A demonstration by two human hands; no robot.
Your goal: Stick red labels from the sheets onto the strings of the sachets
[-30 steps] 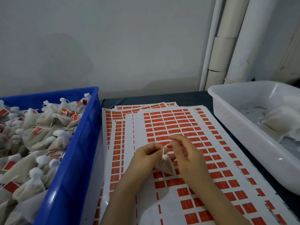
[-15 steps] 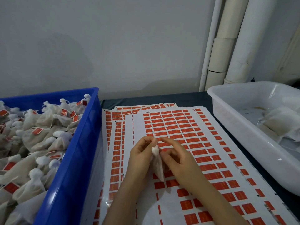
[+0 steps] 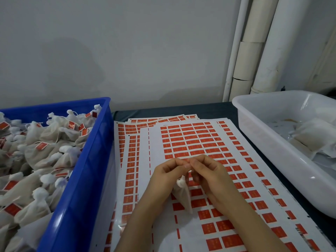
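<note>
A small white sachet [image 3: 183,196] hangs between my two hands above the top label sheet [image 3: 192,142], which carries rows of red labels. My left hand [image 3: 166,176] and my right hand [image 3: 211,176] meet fingertip to fingertip above the sachet's tied neck, both pinching at its string. The string itself is too thin to make out, and I cannot see a label in the fingers. More sheets [image 3: 127,142] lie fanned under the top one.
A blue crate [image 3: 87,175] on the left is heaped with white sachets that carry red labels [image 3: 41,146]. A white plastic tub [image 3: 269,142] on the right holds several pale sachets. Wall pipes [image 3: 254,51] rise behind the dark table [image 3: 209,109].
The sachet, held up between the fingertips half a second ago, now hangs lower under my hands. My fingertips have come together above its neck.
</note>
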